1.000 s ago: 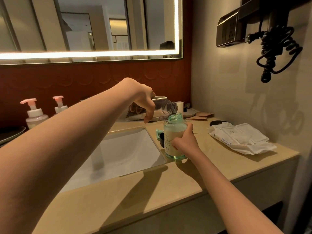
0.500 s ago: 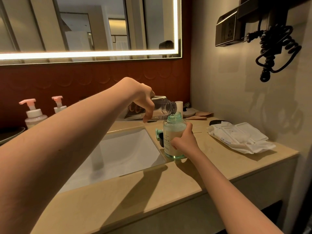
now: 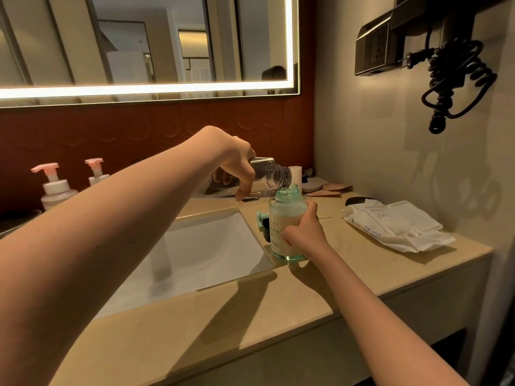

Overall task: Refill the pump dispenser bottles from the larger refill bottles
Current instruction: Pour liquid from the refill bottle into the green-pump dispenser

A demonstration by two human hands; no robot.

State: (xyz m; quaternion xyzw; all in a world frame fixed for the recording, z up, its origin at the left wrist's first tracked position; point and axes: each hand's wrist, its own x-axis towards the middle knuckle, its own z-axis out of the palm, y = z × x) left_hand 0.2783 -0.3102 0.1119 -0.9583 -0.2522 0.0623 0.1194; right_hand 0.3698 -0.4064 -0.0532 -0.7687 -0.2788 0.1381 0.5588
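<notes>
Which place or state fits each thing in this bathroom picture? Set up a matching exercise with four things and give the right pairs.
Things:
1. clear refill bottle
2. green bottle
3. pink-pump dispenser
4. wipes pack

Places or states:
A. flat on the counter near the right wall
B. tipped sideways in the left hand
C. upright, open-topped, steadied by the right hand
D. left of the sink

Pairs: 1-B, 2-C, 3-D, 4-A

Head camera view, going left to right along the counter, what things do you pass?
Larger pink-pump dispenser → smaller pink-pump dispenser → sink basin → clear refill bottle tipped in the left hand → green bottle steadied by the right hand → pack of wet wipes.
</notes>
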